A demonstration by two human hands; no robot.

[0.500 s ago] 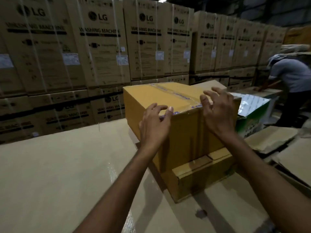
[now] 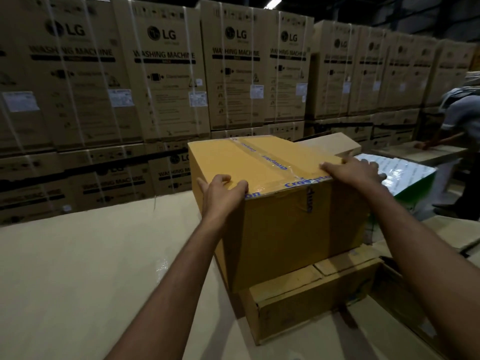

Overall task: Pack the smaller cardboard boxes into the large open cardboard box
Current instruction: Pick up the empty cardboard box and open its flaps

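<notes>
A taped yellow-brown cardboard box (image 2: 283, 224) stands on a flatter, worn cardboard box (image 2: 311, 292). Clear tape with blue print runs across its top and down the near face. My left hand (image 2: 220, 189) grips the near-left top corner, thumb on the left side and curled fingers on top. My right hand (image 2: 350, 171) rests flat on the top near the right corner, fingers stretched toward the right edge. A plain cardboard panel (image 2: 330, 144) shows just behind the box. No open box interior is visible.
A wall of strapped LG washing machine cartons (image 2: 166, 74) fills the background. A wide pale cardboard surface (image 2: 78, 268) spreads to the left. A green and white box (image 2: 405, 178) sits to the right, and another person (image 2: 459, 118) bends over cardboard there.
Both hands were hovering just off the box with fingers spread. They have come down onto its top corners, and the view has moved closer.
</notes>
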